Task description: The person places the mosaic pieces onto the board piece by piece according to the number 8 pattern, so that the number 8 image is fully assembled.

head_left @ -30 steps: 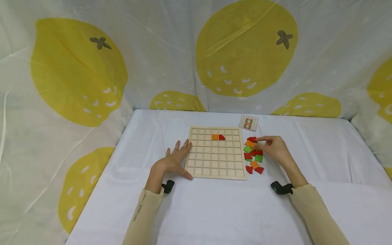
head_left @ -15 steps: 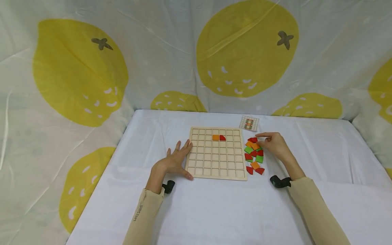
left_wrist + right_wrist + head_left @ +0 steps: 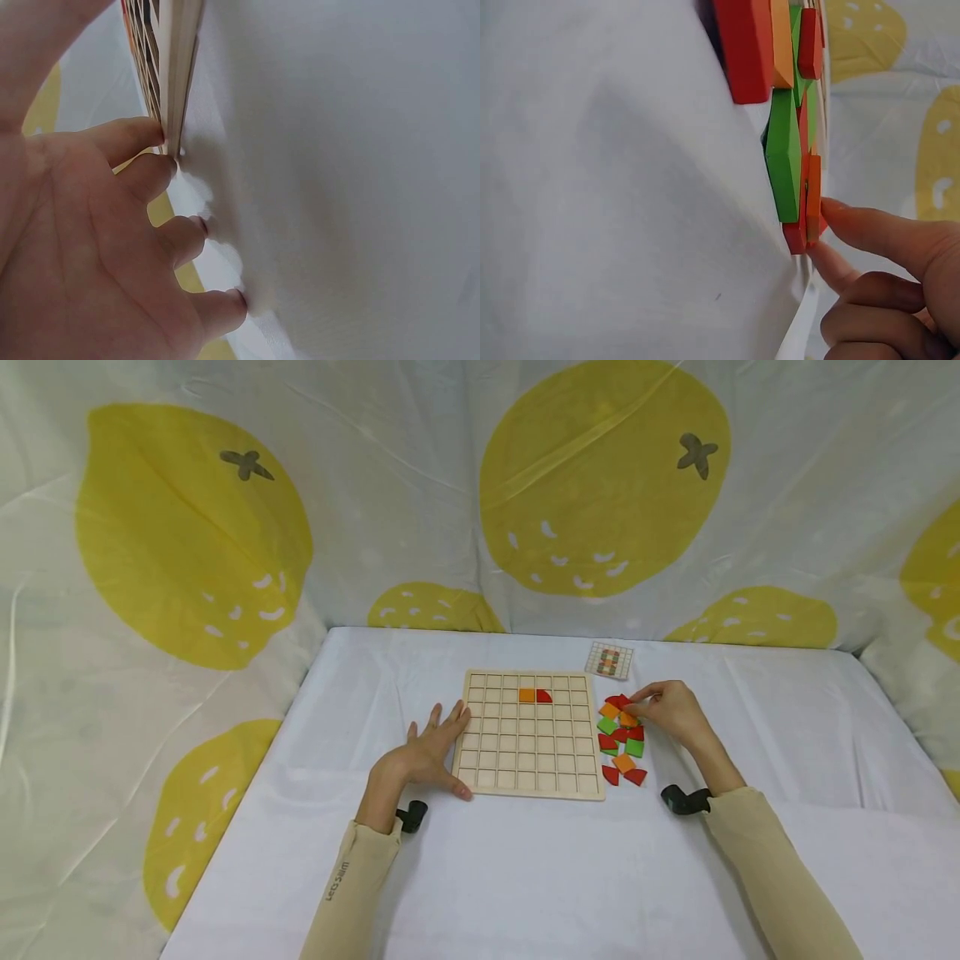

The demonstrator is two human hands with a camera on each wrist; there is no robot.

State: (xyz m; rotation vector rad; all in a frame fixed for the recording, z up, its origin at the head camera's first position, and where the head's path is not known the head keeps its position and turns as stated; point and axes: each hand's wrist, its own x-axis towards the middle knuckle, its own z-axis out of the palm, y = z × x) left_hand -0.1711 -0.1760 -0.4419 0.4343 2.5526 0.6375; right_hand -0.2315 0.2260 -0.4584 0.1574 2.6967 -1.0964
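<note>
A wooden grid board (image 3: 486, 742) lies on the white table. An orange square tile (image 3: 527, 695) and a red quarter-circle tile (image 3: 543, 697) sit side by side in its second row from the back. My left hand (image 3: 423, 756) is spread against the board's left edge; in the left wrist view, fingertips (image 3: 154, 135) touch the board's side. My right hand (image 3: 672, 714) is at the far end of the loose tiles to the right. Its thumb and index finger pinch another red quarter-circle tile (image 3: 823, 224), mostly hidden behind an orange tile (image 3: 814, 196) in the right wrist view.
Several loose red, orange and green tiles, among them a green square tile (image 3: 633, 748), lie partly overlapping along the board's right side. Behind them is a small pattern card (image 3: 609, 661) printed with a coloured grid. A lemon-print cloth (image 3: 420, 510) hangs behind the table.
My right thumb and index finger have closed together on a red tile at the far end of the pile. An orange tile there has shifted slightly. My left hand stays put.
</note>
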